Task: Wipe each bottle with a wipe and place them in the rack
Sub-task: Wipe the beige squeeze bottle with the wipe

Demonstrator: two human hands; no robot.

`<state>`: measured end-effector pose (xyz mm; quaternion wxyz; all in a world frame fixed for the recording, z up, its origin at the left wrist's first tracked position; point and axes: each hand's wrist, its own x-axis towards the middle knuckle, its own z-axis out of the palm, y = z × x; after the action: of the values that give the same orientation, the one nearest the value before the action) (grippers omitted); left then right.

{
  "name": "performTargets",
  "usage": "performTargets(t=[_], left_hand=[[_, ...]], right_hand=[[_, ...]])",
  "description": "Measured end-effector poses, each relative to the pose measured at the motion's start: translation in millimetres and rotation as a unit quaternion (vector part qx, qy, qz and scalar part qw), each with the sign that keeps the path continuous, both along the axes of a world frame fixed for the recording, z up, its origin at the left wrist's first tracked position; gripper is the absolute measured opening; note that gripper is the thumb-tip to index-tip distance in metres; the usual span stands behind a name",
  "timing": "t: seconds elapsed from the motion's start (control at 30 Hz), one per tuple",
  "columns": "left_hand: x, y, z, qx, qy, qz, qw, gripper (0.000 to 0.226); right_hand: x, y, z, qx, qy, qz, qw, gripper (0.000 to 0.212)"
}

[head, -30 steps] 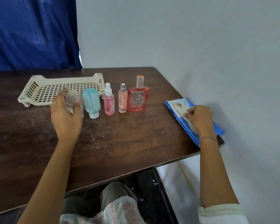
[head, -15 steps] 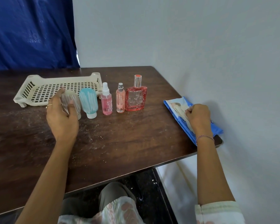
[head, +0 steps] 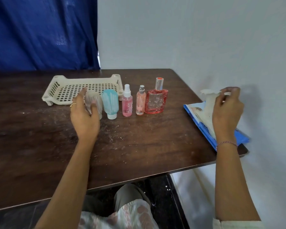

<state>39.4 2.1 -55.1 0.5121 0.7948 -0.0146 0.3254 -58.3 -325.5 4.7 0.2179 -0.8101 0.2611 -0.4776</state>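
Several bottles stand in a row on the dark wooden table (head: 139, 146). My left hand (head: 84, 116) grips the leftmost one, a clear squeeze bottle (head: 95, 100). To its right stand a teal squeeze bottle (head: 110, 103), a pink spray bottle (head: 127, 103), a small peach spray bottle (head: 141, 102) and a red glass perfume bottle (head: 156, 100). Behind them lies the cream perforated rack (head: 69, 91), with nothing in it. At the table's right edge my right hand (head: 226, 109) pinches a white wipe (head: 208, 103), pulled up out of the blue wipe pack (head: 201, 123).
White crumbs and smears dot the tabletop in front of the bottles. A pale wall runs close along the table's right side, and a blue curtain (head: 43, 33) hangs behind the rack. My lap shows below the near table edge.
My right hand has lifted from the pack, drawing a wipe up out of it. My left hand keeps its hold on the clear bottle, which has not moved.
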Motion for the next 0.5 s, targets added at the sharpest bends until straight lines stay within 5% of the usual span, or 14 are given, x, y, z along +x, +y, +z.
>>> performTargets(t=[0.13,0.27,0.37,0.5], left_hand=[[-4,-1,5,-0.016,0.009,-0.004,1.000,0.044],[-3,1,4,-0.014,0.003,-0.010,1.000,0.043],[-3,2,2,-0.010,-0.002,-0.011,1.000,0.042],[-4,2,3,-0.014,0.005,-0.014,1.000,0.043]], right_hand=[[4,20,3,0.149,-0.075,0.084,0.982,0.008],[8,33,0,0.321,-0.079,0.200,0.922,0.027],[7,46,7,0.388,-0.074,0.281,0.875,0.038],[5,68,11,0.427,-0.112,0.336,0.832,0.021]])
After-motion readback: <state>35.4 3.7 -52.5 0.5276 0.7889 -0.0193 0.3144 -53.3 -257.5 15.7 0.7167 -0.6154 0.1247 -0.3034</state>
